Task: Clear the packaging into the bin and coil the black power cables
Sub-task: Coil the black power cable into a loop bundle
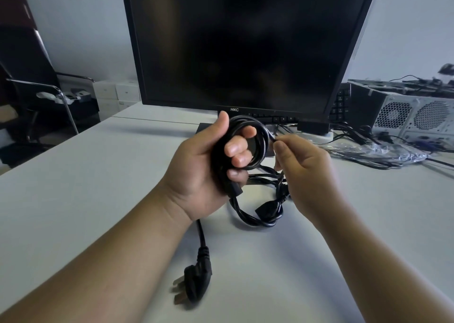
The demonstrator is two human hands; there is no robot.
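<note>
We are coiling a cable [261, 139]: our left hand [204, 172] is gripping its loops just above the desk [73, 199], while our right hand [304, 172] is pinching the strand beside them. The plug [196, 281] is trailing below the left wrist, so that tail probably needs winding in next. The monitor [245, 40] is crowding us behind; the left is offering open desk.

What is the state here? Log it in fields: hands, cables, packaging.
left hand: grips coiled cable
right hand: pinches the coiled cable's free strand
plug: trails below the left wrist
second cable: loose on desk
packaging: clear plastic on desk, right of monitor
</note>
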